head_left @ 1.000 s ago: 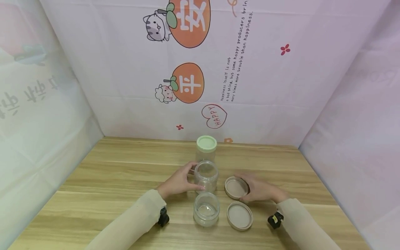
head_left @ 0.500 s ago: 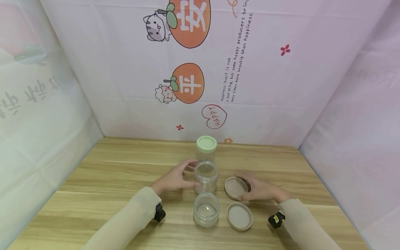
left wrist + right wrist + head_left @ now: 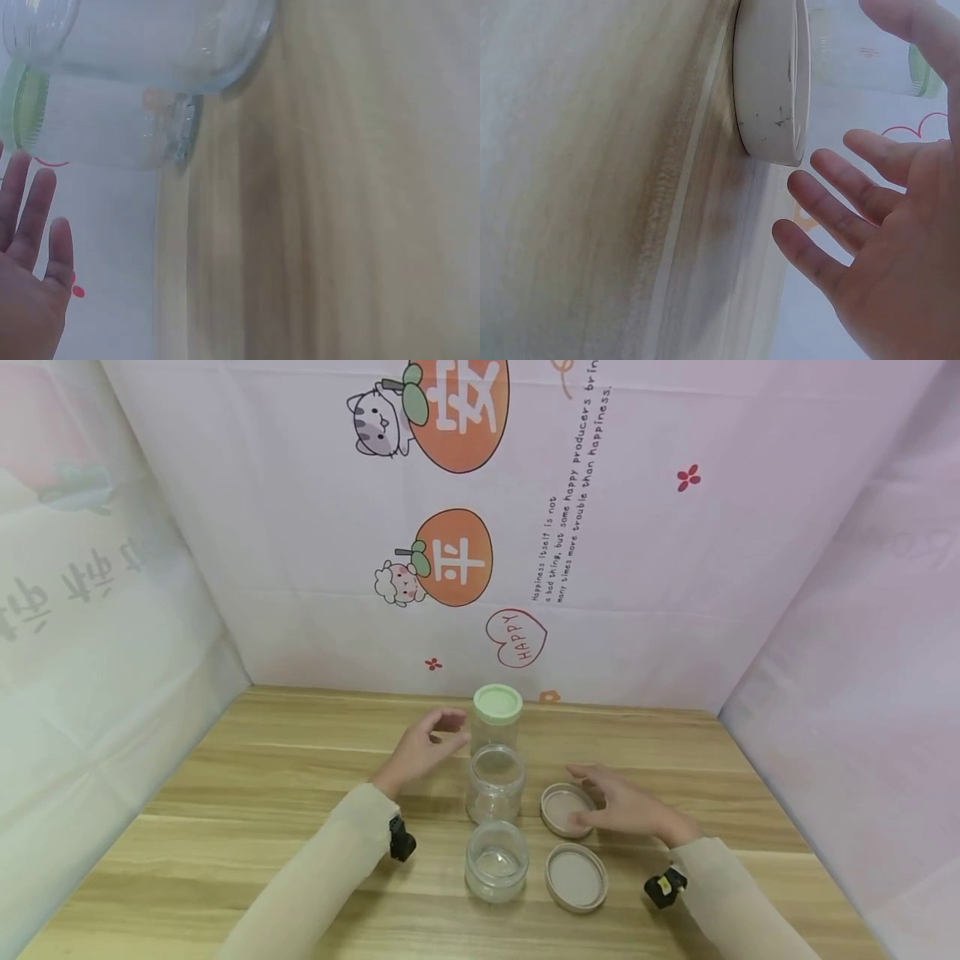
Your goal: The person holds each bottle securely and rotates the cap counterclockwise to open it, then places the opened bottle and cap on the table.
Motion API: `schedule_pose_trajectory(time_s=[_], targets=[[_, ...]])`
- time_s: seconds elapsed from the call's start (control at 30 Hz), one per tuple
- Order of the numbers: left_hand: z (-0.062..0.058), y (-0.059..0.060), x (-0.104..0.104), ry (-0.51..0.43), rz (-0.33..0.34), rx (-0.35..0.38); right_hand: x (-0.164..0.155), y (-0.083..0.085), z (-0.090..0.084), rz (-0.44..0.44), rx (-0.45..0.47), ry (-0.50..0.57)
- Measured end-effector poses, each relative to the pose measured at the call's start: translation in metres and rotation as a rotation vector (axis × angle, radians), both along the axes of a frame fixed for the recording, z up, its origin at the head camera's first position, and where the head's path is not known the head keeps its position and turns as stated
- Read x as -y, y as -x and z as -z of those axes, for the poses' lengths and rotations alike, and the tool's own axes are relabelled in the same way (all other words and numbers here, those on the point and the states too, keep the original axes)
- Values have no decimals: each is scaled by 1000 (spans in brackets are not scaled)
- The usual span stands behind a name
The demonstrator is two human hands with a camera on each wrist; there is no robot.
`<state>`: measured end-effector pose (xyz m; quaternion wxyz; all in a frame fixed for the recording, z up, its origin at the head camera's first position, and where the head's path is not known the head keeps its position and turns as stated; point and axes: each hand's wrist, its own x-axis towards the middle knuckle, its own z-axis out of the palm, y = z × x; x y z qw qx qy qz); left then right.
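In the head view my left hand (image 3: 422,750) is just left of the clear jar with a pale green lid (image 3: 497,703), fingers loosely bent and holding nothing. The left wrist view has its fingers spread near that green lid (image 3: 28,109). In front of this jar stands an open clear jar (image 3: 495,789), and nearer still a shorter open jar (image 3: 496,868). My right hand (image 3: 633,810) hovers over the farther beige lid (image 3: 564,808), its thumb overlapping it in the head view. The right wrist view gives straight, spread fingers apart from the lid (image 3: 769,82).
A second beige lid (image 3: 576,878) lies hollow side up to the right of the shorter jar. All stand on a wooden table (image 3: 300,752). A printed white cloth (image 3: 622,652) hangs behind, with cloth walls at both sides.
My left hand has left the side of the middle jar and moved away from me to the green-lidded jar. My right hand has lifted slightly off the farther beige lid, which stays in place.
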<state>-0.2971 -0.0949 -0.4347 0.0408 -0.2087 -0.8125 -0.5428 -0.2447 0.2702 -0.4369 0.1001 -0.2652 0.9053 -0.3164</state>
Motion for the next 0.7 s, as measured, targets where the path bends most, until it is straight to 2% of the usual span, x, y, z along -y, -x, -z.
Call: schedule_pose_trajectory(time_s=[0.13, 0.33, 0.53, 0.7], targets=[[-1, 12, -8, -5, -43, 57, 0, 0, 0, 0, -32, -3], [-1, 26, -18, 24, -55, 124, -2, 1, 2, 11, -51, 9], [-2, 35, -26, 14, -24, 118, -3, 3, 3, 12, -53, 16], [-4, 39, -32, 58, 0, 103, -2, 5, 4, 16, -73, 18]])
